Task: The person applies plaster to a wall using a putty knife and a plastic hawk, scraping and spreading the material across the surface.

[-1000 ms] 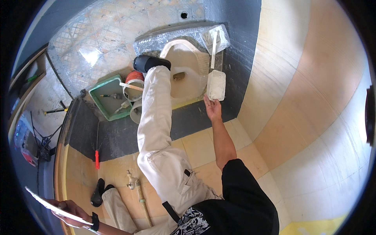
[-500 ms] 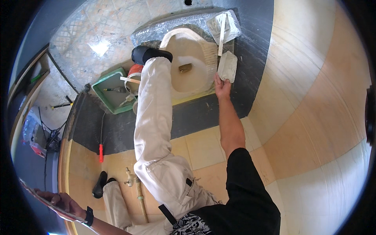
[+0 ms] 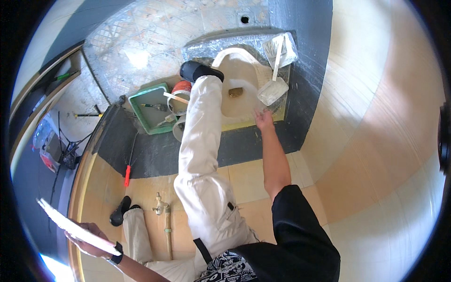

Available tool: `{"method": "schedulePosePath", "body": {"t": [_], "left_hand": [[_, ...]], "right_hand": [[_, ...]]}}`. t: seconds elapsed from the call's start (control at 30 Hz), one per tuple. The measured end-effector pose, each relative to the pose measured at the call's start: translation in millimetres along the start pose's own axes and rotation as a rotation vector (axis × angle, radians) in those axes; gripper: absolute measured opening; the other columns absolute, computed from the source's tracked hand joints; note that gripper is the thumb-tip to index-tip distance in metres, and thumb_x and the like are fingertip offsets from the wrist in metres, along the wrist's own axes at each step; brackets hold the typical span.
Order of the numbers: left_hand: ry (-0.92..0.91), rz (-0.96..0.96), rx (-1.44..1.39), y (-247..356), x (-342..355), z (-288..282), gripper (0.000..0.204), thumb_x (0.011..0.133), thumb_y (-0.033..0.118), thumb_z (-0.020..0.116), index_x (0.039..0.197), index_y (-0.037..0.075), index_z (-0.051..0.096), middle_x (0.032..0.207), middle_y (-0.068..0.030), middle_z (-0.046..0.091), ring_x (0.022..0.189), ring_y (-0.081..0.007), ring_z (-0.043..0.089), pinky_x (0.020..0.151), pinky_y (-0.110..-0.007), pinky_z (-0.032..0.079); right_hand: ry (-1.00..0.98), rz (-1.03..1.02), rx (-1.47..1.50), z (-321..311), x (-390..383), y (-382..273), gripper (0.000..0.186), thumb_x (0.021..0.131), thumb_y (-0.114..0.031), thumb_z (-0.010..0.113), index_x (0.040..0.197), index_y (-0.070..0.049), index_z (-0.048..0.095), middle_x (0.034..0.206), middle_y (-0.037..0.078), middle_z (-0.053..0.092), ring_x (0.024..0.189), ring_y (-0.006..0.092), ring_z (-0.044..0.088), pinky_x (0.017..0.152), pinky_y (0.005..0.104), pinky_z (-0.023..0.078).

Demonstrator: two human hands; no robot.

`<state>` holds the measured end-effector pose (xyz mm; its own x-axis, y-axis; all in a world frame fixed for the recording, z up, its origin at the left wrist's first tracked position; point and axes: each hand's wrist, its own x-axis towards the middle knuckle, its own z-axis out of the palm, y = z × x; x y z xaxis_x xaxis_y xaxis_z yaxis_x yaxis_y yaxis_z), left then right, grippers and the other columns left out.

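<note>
My left hand point(image 3: 91, 239), with a dark band at its wrist, is closed round a thin flat board point(image 3: 75, 228), seen almost edge-on with one side brightly lit. My right hand point(image 3: 264, 120) reaches down by the near right corner of the squat toilet point(image 3: 239, 105). Its fingers are stretched out, slightly blurred, and hold nothing that I can see. Just beyond them, a greyish-white rectangular slab point(image 3: 273, 91) lies tilted over the toilet's right rim. Past it, a pale stick-like handle point(image 3: 278, 58) rests on a whitish, smeared flat sheet or tray point(image 3: 289, 50).
Left of my outstretched leg point(image 3: 202, 122) stand a green tray point(image 3: 141, 115) holding brushes and a red-and-grey bucket point(image 3: 181, 88) with a stick across it. A red-handled tool point(image 3: 127, 176) leans below the dark ledge point(image 3: 155, 157). A tap point(image 3: 160, 205) and pipe rise near my other foot.
My right hand has drawn back from the slab, which now lies further left over the toilet rim. The board in my left hand has tilted, showing a bright side. The whole view has shifted.
</note>
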<state>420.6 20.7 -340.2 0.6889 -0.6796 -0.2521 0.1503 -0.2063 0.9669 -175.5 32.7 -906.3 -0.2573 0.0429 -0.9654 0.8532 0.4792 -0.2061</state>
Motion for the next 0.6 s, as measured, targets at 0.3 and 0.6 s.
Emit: {"method": "schedulePosePath", "body": {"t": [0.3,0.6], "left_hand": [[0.555,0.178,0.444,43.0,-124.7,12.2,0.041,0.105,0.022,0.039,0.136,-0.002,0.047,0.13,-0.0112,0.056,0.121,-0.0227,0.052,0.106,-0.036,0.041],[0.368,0.06,-0.816,88.3,-118.4,104.7,0.043,0.104,0.031,0.041,0.132,0.001,0.051,0.126,-0.0137,0.063,0.112,-0.0247,0.063,0.1,-0.041,0.049]], "right_hand": [[-1.083,-0.515,-1.049,196.4,-476.0,36.9,0.036,0.101,-0.027,0.052,0.119,0.003,0.058,0.098,0.012,0.066,0.088,0.0181,0.066,0.082,0.0308,0.052],[-1.754,-0.731,-1.288,245.7,-704.2,26.0,0.047,0.091,-0.025,0.073,0.124,0.004,0.054,0.097,0.006,0.064,0.082,0.0114,0.06,0.078,0.0263,0.049]]}}
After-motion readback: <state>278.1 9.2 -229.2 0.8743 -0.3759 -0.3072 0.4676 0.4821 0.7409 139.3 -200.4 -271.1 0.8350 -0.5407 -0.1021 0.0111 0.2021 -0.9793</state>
